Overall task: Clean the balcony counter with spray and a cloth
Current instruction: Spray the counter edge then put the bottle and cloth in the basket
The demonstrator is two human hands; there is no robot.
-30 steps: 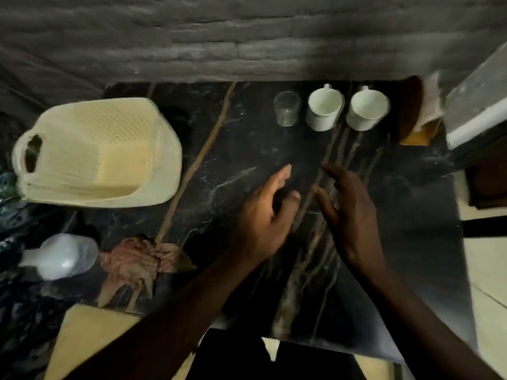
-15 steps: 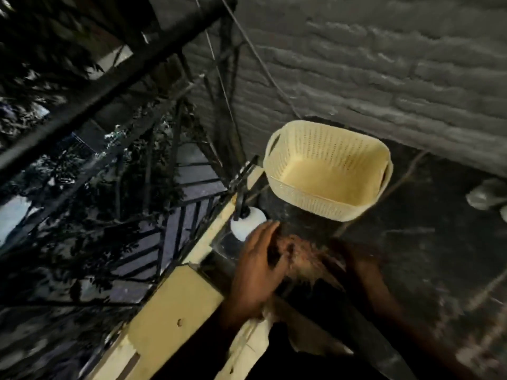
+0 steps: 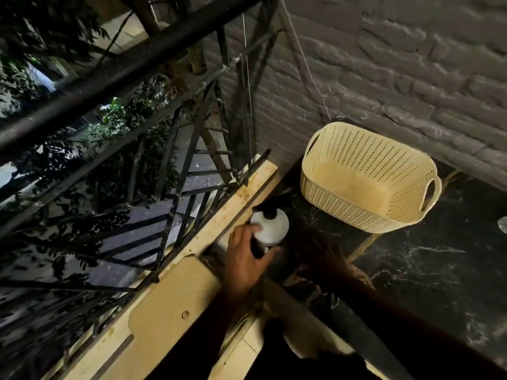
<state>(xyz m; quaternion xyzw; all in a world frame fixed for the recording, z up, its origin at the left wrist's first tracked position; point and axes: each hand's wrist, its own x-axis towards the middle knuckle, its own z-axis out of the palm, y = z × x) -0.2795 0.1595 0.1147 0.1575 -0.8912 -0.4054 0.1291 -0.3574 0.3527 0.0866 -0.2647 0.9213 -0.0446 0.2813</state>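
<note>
The left hand (image 3: pixel 244 266) has its fingers curled around the white spray bottle (image 3: pixel 270 229) at the counter (image 3: pixel 439 256) edge by the basket (image 3: pixel 367 179), which looks light, smooth and maybe slippery, while the right hand (image 3: pixel 326 259) is too dark to tell.

A grey brick wall (image 3: pixel 384 78) meets a black metal railing (image 3: pixel 109 78) (dark foliage (image 3: pixel 120 119) beyond), dimly lit.

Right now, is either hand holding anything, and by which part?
The left hand grips the white spray bottle around its body, below the black nozzle. The right hand is too dark to tell.
</note>
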